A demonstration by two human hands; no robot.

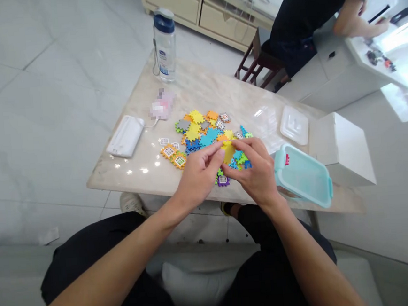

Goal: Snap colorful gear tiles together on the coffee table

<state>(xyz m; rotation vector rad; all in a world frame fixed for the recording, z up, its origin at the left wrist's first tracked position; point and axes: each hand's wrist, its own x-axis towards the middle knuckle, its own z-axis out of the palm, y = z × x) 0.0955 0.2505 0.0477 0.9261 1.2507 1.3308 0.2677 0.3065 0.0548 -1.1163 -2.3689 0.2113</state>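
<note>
Both my left hand and my right hand are closed on a yellow interlocking puzzle tile with notched edges, held between them above the table. The fingers cover parts of its rim. Around and behind the hands lies a loose pile of similar tiles: a yellow tile, a light blue tile, a grey tile and an orange tile. Left of my left hand are orange tiles with white window inserts. A purple window tile sits close below the hands.
On the marble-look table stand a water bottle, a white tissue pack and a pink item. To the right are a light teal container, a clear lid and a white box. Another person works beyond.
</note>
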